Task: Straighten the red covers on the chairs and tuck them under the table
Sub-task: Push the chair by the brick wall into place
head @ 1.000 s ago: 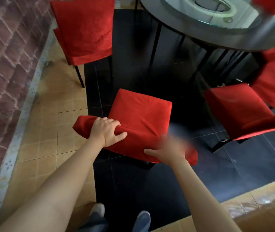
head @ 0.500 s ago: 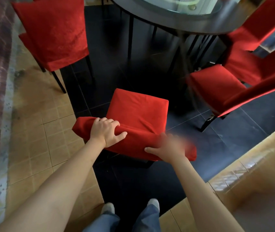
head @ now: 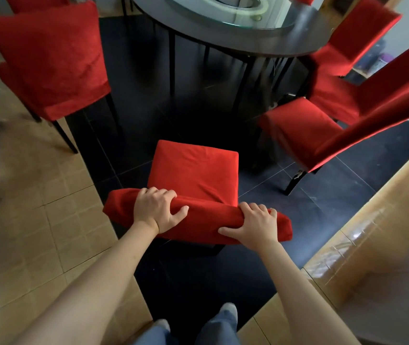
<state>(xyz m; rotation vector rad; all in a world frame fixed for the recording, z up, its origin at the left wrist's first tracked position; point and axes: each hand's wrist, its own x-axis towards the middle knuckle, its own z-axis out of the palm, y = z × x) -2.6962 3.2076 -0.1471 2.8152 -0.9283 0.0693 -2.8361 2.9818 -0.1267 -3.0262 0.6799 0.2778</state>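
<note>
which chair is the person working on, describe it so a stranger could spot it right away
Start at the round dark table with red-covered chairs around it. The chair being worked on stands nearest the camera, pulled out from the table on the black floor tiles. It is the only one gripped along its backrest top by the left hand and the right hand.

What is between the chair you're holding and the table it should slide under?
Nothing visible: only bare dark floor lies between the held chair and the round table. Left hand and right hand both grip its backrest; the table's black legs stand further in.
</note>
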